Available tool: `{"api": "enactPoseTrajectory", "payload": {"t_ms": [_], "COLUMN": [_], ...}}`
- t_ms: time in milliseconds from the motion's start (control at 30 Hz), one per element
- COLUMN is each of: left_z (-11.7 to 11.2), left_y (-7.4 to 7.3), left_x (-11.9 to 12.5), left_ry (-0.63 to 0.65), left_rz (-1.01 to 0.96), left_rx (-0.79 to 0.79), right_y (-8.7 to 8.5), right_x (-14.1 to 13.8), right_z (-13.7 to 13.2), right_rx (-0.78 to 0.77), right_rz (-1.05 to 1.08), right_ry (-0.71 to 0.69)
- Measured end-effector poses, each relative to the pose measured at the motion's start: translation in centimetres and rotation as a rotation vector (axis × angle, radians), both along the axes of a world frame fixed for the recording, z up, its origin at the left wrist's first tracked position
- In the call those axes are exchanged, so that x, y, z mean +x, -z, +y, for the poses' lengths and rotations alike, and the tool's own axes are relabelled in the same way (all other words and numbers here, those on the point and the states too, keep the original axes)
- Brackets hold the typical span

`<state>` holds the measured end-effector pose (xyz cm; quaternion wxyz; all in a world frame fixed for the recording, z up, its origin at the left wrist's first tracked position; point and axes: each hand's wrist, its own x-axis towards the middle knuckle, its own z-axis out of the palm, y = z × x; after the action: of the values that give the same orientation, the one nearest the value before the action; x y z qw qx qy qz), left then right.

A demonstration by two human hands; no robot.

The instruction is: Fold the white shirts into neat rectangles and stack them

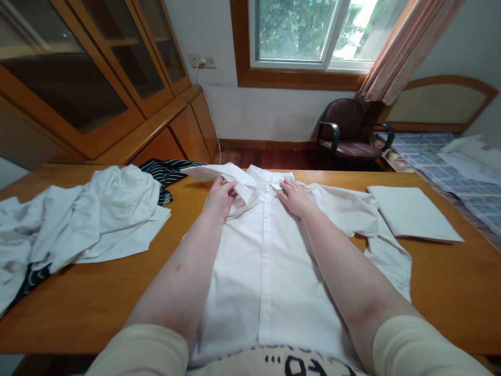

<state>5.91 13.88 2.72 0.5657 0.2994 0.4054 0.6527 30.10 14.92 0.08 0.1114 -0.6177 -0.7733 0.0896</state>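
White collared fabric shirt point(274, 271) lying on orange-brown wooden counter point(117, 292), below hands; left grip point(224, 196) pinching its folded cloth, right grip point(293, 196) resting flat, unclenched.

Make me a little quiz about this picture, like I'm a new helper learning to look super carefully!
1. Which hand holds bunched white fabric?
A) The left hand
B) The right hand
C) Neither hand

2. True or false: the folded white cloth lies to the right of the white button-up shirt.

3. Fill in the blank: beyond the wooden table, below the window, stands an ____ with black armrests.

Key:
1. A. The left hand grips it.
2. True. Both lie on the table, with the folded cloth on the right.
3. Armchair.
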Motion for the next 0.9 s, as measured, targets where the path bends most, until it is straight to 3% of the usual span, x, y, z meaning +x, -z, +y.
{"api": "enactPoseTrajectory", "payload": {"t_ms": [67, 167, 333, 433, 500, 567, 633, 733, 833, 900], "left_z": [-0.3, -1.2, -2.8, -3.3, -3.3, -3.1, -2.6, -1.6, -0.6, -0.1], "left_y": [-0.2, -0.3, -0.1, 0.1, 0.3, 0.8, 1.4, 2.1, 1.7, 1.3], "left_x": [0.2, 0.7, 2.2, 3.0, 3.0, 2.7, 2.2, 1.1, -0.6, -2.0], "left_ry": [0.01, 0.115, 0.672, 0.817, 0.851, 0.903, 0.864, 0.554, 0.169, 0.009], "left_rz": [0.105, 0.347, 0.94, 1.279, 1.374, 1.318, 1.173, 1.049, 1.244, 1.443], "left_rx": [0.152, 0.206, 0.261, 0.327, 0.299, 0.242, 0.191, 0.15, 0.166, 0.142], "right_y": [0.1, 0.1, 0.4, 0.7, 0.9, 1.1, 1.2, 1.1, 0.4, -0.4], "right_x": [0.1, 0.4, 0.9, 1.1, 1.3, 1.4, 1.5, 1.6, 1.1, 0.5], "right_z": [0.1, 0.2, 0.4, 0.6, 0.7, 0.9, 1.0, 0.9, 0.3, -0.3], "right_rx": [0.012, 0.051, 0.073, 0.066, 0.07, 0.074, 0.067, 0.041, 0.019, -0.002], "right_rz": [0.04, 0.157, 0.392, 0.491, 0.554, 0.617, 0.674, 0.768, 0.878, 0.917], "right_ry": [0.01, 0.029, 0.118, 0.139, 0.149, 0.151, 0.147, 0.125, -0.03, -0.206]}}
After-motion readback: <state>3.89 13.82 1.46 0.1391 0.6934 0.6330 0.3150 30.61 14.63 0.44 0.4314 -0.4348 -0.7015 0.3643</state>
